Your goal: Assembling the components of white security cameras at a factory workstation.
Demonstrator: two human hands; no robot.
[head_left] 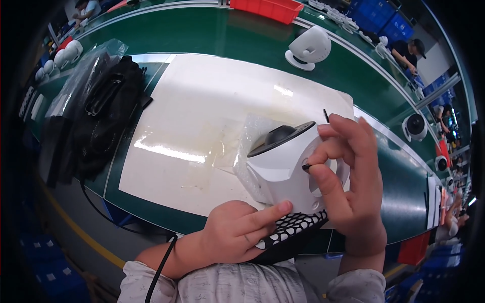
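A white rounded camera housing [283, 182] with a black disc and dome [280, 135] on top sits tilted in front of me. My right hand [353, 177] is at its right side, thumb and forefinger pinching a small black piece [306, 167] by an opening in the shell. A thin black stick [326, 116] pokes up past the raised fingers; I cannot tell whether the two belong together. My left hand [237, 230] lies low at the housing's near edge, forefinger tip against it and the other fingers curled. A black-and-white dotted cloth [293, 225] shows beneath.
Bubble wrap [245, 161] lies beside the housing on a pale board [172, 116]. Black bags and clear plastic [103, 101] cover the left. Another white camera [309, 48] stands beyond, near a red bin [268, 9]. People work at the far right and far left.
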